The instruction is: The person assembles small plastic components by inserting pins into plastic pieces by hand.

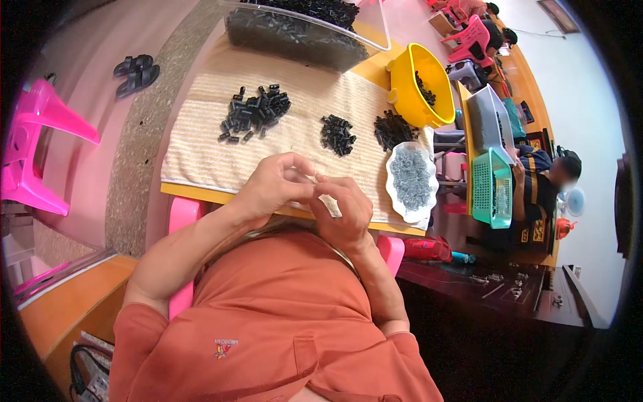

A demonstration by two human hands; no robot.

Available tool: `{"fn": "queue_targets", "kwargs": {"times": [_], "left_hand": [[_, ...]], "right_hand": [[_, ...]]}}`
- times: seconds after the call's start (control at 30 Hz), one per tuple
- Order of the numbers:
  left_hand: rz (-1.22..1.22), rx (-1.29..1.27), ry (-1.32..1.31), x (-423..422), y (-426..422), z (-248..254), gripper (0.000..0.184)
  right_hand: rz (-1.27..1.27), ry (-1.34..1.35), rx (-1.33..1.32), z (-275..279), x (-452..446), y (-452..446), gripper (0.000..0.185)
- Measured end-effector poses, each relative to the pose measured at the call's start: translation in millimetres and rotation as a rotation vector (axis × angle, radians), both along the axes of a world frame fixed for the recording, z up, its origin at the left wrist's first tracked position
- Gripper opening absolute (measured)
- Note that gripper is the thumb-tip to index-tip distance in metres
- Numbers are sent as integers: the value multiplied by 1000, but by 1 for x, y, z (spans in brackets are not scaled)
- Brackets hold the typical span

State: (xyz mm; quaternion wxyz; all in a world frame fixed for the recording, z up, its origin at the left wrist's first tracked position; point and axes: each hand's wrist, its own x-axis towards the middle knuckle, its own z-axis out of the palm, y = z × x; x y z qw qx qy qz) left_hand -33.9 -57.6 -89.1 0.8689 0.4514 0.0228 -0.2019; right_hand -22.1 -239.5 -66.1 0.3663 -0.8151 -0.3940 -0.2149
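Both hands meet at the table's near edge, fingertips almost touching. My left hand [271, 185] is closed in a pinch, and my right hand [346, 209] pinches beside it. Something small and pale shows between the fingertips, too small to name. Beyond them on a striped towel [201, 151] lie a large pile of short black cylindrical pieces [256, 112], a smaller pile of black pieces [337, 135] and a third pile of thin black pieces [394, 130]. To the right of my right hand, a white scalloped dish [394, 194] holds many small clear pieces [411, 177].
A clear bin [301, 43] full of black pieces stands at the far edge, with a yellow tub [402, 100] right of it. Pink stools [50, 127] stand left. A green basket [481, 191] sits on another table, where a person [536, 181] sits.
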Motion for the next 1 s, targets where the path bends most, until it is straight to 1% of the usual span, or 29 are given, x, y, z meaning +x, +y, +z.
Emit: {"fn": "queue_targets", "kwargs": {"times": [0.17, 0.27, 0.37, 0.63, 0.87, 1.0], "left_hand": [[-1, 7, 4, 0, -2, 2, 23], [11, 2, 9, 1, -2, 8, 24], [21, -30, 22, 0, -1, 10, 25], [58, -31, 23, 1, -1, 8, 25], [-16, -58, 29, 1, -2, 2, 24], [-41, -39, 22, 1, -1, 1, 25]], "right_hand": [[41, 36, 26, -3, 1, -5, 41], [9, 86, 117, -6, -1, -2, 50], [0, 64, 96, -6, -1, -2, 54], [-42, -9, 51, -1, 0, 2, 52], [21, 11, 46, 2, 4, -4, 51], [29, 24, 14, 9, 2, -5, 45]]}}
